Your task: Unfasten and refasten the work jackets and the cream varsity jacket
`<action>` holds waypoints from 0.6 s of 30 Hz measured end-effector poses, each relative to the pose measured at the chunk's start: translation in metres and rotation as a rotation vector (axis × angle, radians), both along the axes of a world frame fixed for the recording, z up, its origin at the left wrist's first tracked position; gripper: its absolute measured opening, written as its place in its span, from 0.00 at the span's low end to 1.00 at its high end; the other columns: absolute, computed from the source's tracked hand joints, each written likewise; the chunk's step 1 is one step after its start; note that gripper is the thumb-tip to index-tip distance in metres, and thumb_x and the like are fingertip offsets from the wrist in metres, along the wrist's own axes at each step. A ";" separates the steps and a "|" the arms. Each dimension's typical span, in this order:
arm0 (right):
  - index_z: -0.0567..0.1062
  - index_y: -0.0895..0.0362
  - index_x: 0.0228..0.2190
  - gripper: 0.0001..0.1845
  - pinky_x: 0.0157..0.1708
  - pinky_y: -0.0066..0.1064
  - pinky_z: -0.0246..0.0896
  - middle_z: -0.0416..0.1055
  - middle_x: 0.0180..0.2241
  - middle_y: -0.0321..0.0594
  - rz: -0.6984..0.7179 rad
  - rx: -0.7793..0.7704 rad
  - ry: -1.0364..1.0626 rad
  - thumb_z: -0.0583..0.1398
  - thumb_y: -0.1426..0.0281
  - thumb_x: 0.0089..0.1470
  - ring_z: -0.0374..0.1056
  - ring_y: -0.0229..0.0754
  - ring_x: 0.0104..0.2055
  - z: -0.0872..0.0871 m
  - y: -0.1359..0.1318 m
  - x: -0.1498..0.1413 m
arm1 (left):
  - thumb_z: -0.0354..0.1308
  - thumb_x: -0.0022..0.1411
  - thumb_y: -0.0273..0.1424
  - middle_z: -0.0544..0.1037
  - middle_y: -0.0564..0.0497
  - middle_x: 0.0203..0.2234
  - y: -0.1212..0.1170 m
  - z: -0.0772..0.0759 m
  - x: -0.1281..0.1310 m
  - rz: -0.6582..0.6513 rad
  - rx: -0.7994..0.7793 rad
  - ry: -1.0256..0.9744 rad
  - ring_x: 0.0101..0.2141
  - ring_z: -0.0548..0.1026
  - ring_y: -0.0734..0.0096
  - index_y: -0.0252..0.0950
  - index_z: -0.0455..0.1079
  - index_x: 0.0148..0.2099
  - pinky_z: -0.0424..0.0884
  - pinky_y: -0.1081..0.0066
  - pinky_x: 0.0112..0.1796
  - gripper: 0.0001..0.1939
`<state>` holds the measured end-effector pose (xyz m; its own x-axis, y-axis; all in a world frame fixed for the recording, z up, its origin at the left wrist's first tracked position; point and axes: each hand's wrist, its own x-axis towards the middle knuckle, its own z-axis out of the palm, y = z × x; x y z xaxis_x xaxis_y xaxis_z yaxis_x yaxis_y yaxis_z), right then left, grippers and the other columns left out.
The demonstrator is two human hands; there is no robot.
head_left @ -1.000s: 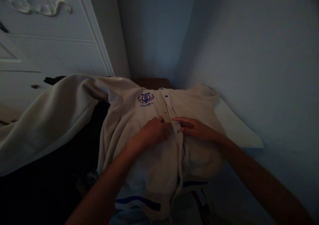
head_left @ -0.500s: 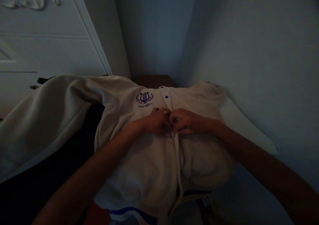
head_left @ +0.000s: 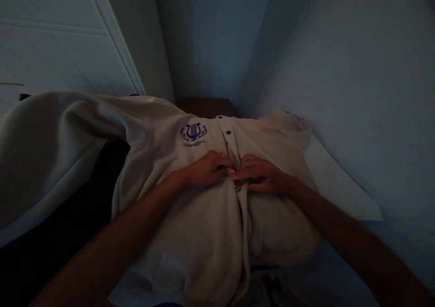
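A cream jacket point(head_left: 197, 225) with a blue lyre emblem point(head_left: 193, 132) on its chest lies spread out in front of me. Two blue snap buttons point(head_left: 228, 132) show on the upper part of its front placket. Below them, my left hand point(head_left: 212, 167) pinches the jacket's front edge, a ring on one finger. Close against it, my right hand point(head_left: 263, 173) grips the opposite front edge, thumb and fingers bent round the cloth. Small metal-looking snaps point(head_left: 237, 187) show just under the fingertips. Farther down, the two front edges hang apart.
A pale panelled door or cabinet point(head_left: 61, 49) stands at the left. A wall point(head_left: 356, 71) rises at the right, with a brown box-like object point(head_left: 210, 105) in the corner behind the jacket. Dark cloth point(head_left: 81, 207) lies under the left sleeve.
My right hand has shifted slightly right and down, and the placket between the hands has opened a little, uncovering the snaps. The view has moved slightly; the jacket appears a bit closer.
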<state>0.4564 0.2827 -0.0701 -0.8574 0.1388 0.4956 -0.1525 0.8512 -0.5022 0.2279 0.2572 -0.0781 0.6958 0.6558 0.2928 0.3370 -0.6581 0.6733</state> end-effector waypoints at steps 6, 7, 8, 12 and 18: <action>0.75 0.53 0.51 0.15 0.40 0.36 0.58 0.71 0.35 0.41 -0.109 0.324 -0.046 0.56 0.69 0.65 0.63 0.40 0.39 0.005 -0.014 -0.002 | 0.50 0.67 0.36 0.72 0.52 0.25 0.001 -0.003 0.003 0.028 -0.052 0.014 0.32 0.71 0.69 0.35 0.68 0.30 0.64 0.68 0.41 0.15; 0.75 0.53 0.50 0.14 0.40 0.36 0.58 0.71 0.35 0.41 -0.127 0.344 -0.051 0.56 0.69 0.65 0.63 0.40 0.39 0.005 -0.014 -0.002 | 0.50 0.67 0.36 0.71 0.52 0.25 0.002 -0.003 0.002 0.013 -0.077 0.005 0.32 0.70 0.70 0.35 0.68 0.30 0.64 0.68 0.40 0.15; 0.75 0.54 0.49 0.13 0.40 0.35 0.58 0.71 0.36 0.41 -0.143 0.357 -0.053 0.56 0.69 0.65 0.63 0.39 0.39 0.005 -0.014 -0.002 | 0.49 0.67 0.36 0.71 0.53 0.24 0.003 -0.002 0.002 -0.007 -0.108 -0.008 0.31 0.70 0.70 0.35 0.68 0.29 0.64 0.69 0.39 0.15; 0.75 0.55 0.47 0.12 0.39 0.34 0.59 0.72 0.35 0.40 -0.184 0.402 -0.034 0.55 0.73 0.65 0.64 0.38 0.38 0.006 -0.016 -0.004 | 0.49 0.67 0.39 0.69 0.53 0.24 0.004 0.001 -0.001 -0.042 -0.240 -0.055 0.30 0.69 0.71 0.35 0.66 0.28 0.65 0.70 0.37 0.17; 0.75 0.57 0.44 0.10 0.39 0.33 0.59 0.74 0.32 0.39 -0.204 0.461 -0.005 0.55 0.75 0.65 0.64 0.38 0.36 0.006 -0.021 -0.008 | 0.50 0.65 0.42 0.67 0.54 0.23 0.004 0.001 -0.003 -0.047 -0.326 -0.050 0.29 0.67 0.72 0.35 0.66 0.28 0.65 0.72 0.34 0.18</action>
<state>0.4487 0.2617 -0.0645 -0.8380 0.0711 0.5410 0.0413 0.9969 -0.0669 0.2251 0.2610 -0.0767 0.7175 0.6883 0.1068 0.2730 -0.4190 0.8659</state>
